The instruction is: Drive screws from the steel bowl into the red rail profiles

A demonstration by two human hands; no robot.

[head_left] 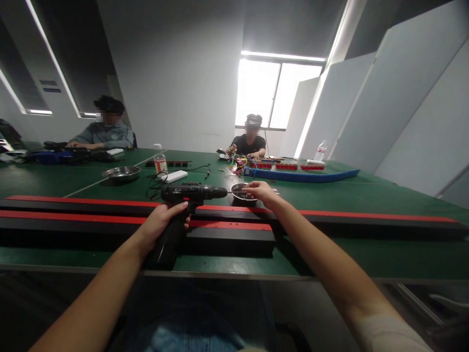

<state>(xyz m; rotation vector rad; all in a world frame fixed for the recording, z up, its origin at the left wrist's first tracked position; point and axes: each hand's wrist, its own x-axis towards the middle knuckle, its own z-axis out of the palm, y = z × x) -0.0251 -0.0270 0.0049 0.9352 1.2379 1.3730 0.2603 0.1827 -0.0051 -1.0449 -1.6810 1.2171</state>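
Observation:
My left hand (161, 222) is wrapped round the grip of a black cordless drill (194, 191), whose thin bit points right. The fingers of my right hand (261, 192) are pinched together at the tip of the bit, over a small metal bowl (240, 197) of small parts. Whatever is between those fingertips is too small to make out. Beneath the drill lie two long black bars with red top strips, the nearer bar (234, 239) shorter on the right than the farther bar (366, 222).
Farther back on the green table (205, 266) are a wider metal bowl (122, 172), a bottle (159, 160), a white power bank (175, 176), colored wires and a long blue strip (300, 176). Two people sit across the table, one at left, one near the window.

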